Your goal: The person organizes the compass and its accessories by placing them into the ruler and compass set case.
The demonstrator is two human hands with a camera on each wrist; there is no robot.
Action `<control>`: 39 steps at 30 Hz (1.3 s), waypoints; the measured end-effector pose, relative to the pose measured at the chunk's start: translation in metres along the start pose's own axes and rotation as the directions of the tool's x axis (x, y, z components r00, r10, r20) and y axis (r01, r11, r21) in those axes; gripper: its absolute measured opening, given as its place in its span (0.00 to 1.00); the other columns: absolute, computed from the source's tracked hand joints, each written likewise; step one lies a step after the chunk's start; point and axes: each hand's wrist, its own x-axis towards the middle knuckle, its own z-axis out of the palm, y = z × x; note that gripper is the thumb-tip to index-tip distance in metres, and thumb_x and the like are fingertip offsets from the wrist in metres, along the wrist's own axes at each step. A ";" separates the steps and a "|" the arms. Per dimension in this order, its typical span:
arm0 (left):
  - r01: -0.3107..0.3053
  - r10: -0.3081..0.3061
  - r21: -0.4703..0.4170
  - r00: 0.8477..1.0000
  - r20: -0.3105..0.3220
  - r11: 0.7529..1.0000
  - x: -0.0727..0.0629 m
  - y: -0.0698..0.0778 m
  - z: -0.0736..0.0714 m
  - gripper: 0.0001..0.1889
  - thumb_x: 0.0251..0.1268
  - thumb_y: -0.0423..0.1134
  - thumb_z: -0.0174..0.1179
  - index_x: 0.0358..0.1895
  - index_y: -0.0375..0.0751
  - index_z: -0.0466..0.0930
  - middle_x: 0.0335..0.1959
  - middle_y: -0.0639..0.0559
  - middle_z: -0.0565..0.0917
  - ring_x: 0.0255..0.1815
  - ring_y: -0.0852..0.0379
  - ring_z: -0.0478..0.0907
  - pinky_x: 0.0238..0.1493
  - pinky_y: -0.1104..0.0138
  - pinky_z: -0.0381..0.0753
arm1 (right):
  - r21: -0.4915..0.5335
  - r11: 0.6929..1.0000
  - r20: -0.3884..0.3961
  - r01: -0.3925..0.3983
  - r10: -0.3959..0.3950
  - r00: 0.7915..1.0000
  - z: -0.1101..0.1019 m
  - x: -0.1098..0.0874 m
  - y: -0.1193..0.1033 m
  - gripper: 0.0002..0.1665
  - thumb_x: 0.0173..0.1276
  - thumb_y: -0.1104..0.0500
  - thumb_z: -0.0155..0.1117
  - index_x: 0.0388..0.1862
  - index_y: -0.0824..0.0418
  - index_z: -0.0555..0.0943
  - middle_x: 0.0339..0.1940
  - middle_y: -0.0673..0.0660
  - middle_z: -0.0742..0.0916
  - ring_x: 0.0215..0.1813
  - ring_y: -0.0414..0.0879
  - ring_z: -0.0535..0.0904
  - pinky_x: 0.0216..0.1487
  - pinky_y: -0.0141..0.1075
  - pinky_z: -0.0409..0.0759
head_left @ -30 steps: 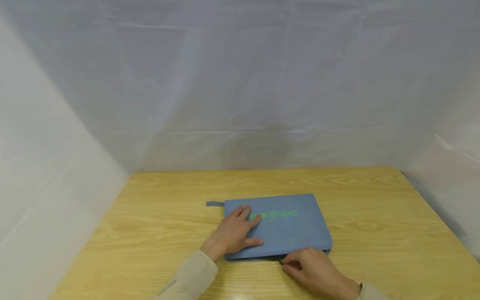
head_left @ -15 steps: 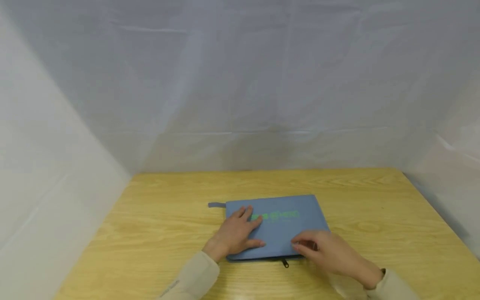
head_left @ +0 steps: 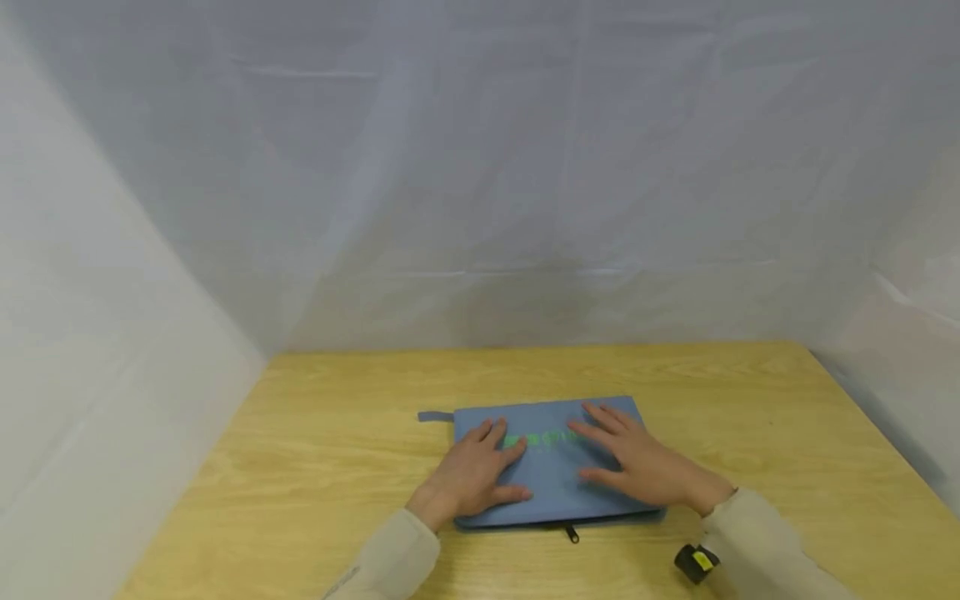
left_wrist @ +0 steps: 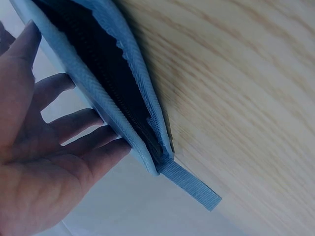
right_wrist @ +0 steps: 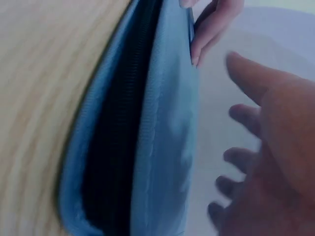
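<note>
A blue zip pouch (head_left: 551, 487) with green lettering lies flat on the table. My left hand (head_left: 468, 475) rests on its left part, fingers spread and fingertips touching the cover. Over its right part hovers my right hand (head_left: 637, 462), fingers spread; the right wrist view shows a gap between those fingertips and the cover. A black zipper pull (head_left: 572, 534) sticks out at the front edge. Both wrist views show the pouch's edge gaping, with dark zipper teeth (right_wrist: 130, 73) inside. A loop strap (left_wrist: 192, 186) projects from the left end. The pouch's contents are hidden in shadow.
The wooden table (head_left: 337, 467) extends around the pouch on all sides. White sheeting (head_left: 465, 167) stands behind and along both sides. A small black device with a yellow label (head_left: 697, 562) sits by the right sleeve.
My right hand has let go of the zipper pull at the front edge, lifted, and moved up and over the pouch with its fingers spreading. The left hand stays on the cover.
</note>
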 end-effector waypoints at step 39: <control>0.046 -0.032 0.076 0.985 -0.172 0.996 -0.010 -0.014 0.004 0.28 0.59 0.61 0.60 0.56 0.44 0.80 0.56 0.41 0.76 0.56 0.43 0.72 0.50 0.51 0.76 | -0.105 0.992 -0.014 -0.075 0.074 0.997 0.046 0.043 0.015 0.48 0.63 0.28 0.52 0.76 0.49 0.58 0.77 0.61 0.52 0.76 0.62 0.39 0.70 0.58 0.36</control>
